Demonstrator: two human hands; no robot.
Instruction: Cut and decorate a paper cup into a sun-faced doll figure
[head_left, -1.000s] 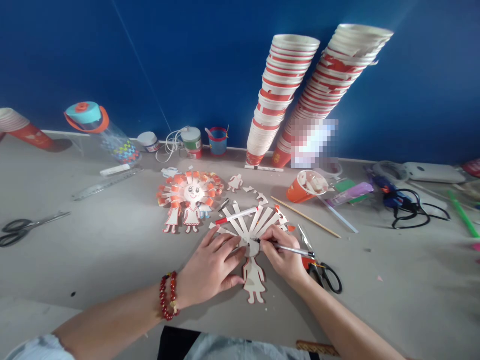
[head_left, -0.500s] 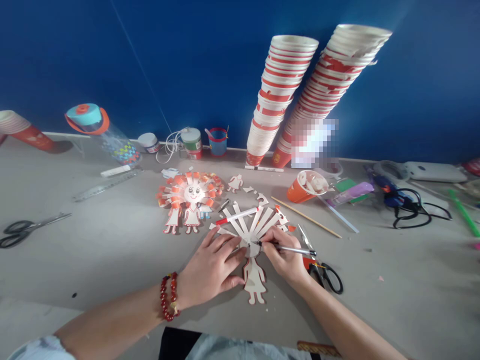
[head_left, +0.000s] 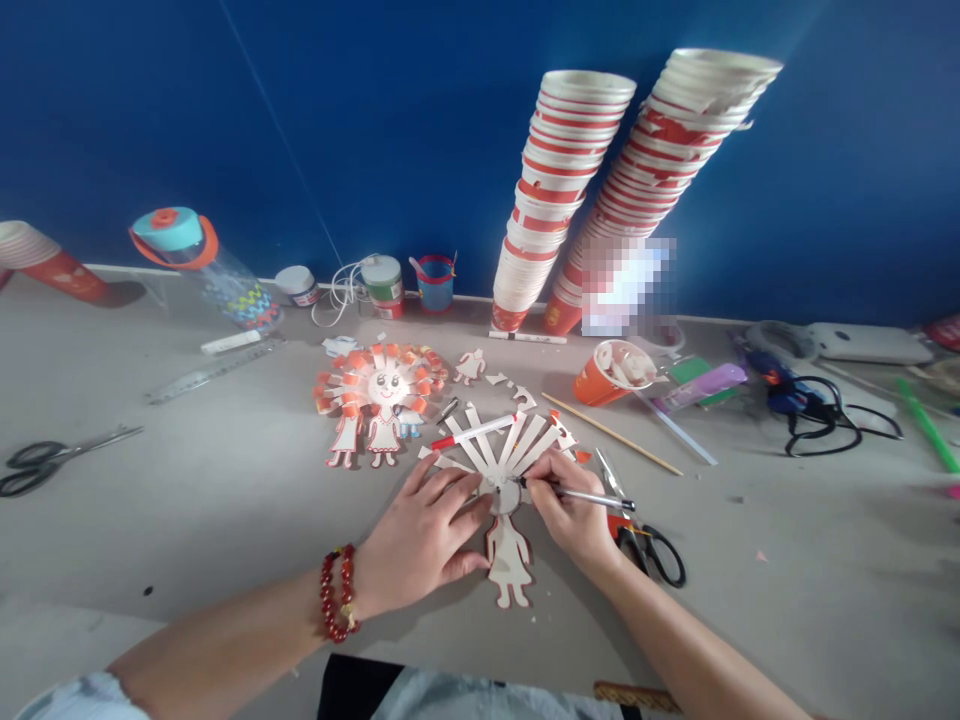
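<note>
A white paper doll lies flat in front of me, with cut strips fanning out from its round head. My left hand rests with fingers spread on the doll's left side. Between the fingertips of my right hand is a pen with a black cap end, its tip at the doll's face, where small dark marks show. A red-capped white marker lies across the strips. Finished paper dolls with curled orange-and-white hair sit to the upper left.
Black-handled scissors lie right of my right hand, and another pair of scissors is at far left. A wooden stick, an orange cup of scraps and tall paper cup stacks stand or lie beyond. A water bottle is at back left.
My right hand and the pen have shifted very slightly right at the doll's face. My left hand stays in place on the paper.
</note>
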